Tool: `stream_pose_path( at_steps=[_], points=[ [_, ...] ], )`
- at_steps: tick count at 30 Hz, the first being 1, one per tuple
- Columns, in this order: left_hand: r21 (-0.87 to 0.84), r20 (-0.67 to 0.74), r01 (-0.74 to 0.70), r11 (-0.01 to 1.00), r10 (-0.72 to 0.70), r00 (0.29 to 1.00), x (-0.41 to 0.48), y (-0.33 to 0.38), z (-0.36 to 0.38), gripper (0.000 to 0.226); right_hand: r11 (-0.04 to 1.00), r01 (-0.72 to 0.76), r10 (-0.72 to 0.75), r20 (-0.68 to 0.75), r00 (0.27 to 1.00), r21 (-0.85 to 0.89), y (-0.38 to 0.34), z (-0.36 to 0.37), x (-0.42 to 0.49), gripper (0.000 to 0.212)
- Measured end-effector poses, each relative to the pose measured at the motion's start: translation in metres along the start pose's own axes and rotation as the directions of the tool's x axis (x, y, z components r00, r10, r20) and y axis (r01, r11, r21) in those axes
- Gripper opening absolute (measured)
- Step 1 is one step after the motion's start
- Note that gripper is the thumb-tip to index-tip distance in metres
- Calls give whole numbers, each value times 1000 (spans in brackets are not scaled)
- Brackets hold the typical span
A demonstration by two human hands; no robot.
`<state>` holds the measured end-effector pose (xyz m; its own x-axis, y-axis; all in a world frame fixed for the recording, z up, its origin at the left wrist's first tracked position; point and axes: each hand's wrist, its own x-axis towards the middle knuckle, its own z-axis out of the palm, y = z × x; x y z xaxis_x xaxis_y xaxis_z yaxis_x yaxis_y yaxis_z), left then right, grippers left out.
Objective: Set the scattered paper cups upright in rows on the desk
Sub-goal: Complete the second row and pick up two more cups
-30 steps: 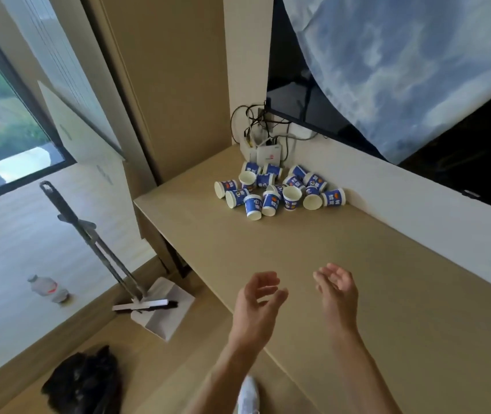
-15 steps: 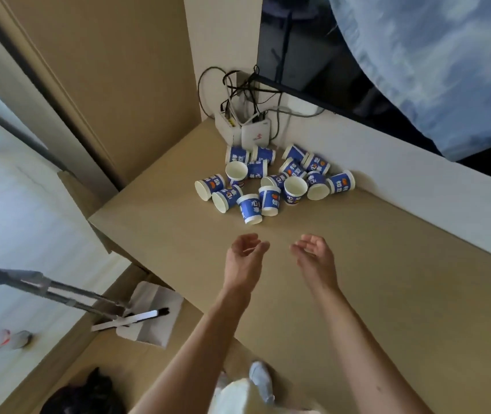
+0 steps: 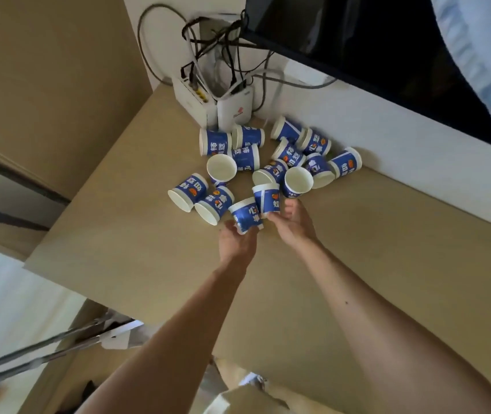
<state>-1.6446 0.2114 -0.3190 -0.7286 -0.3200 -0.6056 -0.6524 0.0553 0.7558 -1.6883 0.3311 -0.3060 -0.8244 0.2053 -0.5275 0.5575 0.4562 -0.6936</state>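
The paper cups (image 3: 245, 158) carry white Chinese characters on blue bands, some with a small orange mark. The front cup (image 3: 246, 216), gripped by the left hand (image 3: 236, 243), shows 心 and what looks like 事. The second cup (image 3: 266, 200), held by the right hand (image 3: 293, 227), shows 如. The rightmost cup (image 3: 345, 165) appears to read 如意. The white box (image 3: 234, 110) bears a red logo with lettering too small to read.

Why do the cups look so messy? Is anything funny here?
Yes. The paper cups are in a jumbled heap at the back of the desk, most tipped on their sides and some leaning on each other, not in rows. The left hand grips the nearest cup. Behind them, the cables are tangled.
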Motion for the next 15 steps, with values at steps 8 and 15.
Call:
stream_pose_path(
  at_steps=[8, 15],
  points=[
    [-14, -77, 1, 1000, -3, 997, 37, -6, 16, 41, 993, -61, 71, -102, 992, 98, 1, 26, 54, 54],
    [-84, -23, 25, 996, -27, 999, 46, -10, 23, 48, 985, -54, 76, -129, 989, 166, 12, 35, 65, 64]
  ],
)
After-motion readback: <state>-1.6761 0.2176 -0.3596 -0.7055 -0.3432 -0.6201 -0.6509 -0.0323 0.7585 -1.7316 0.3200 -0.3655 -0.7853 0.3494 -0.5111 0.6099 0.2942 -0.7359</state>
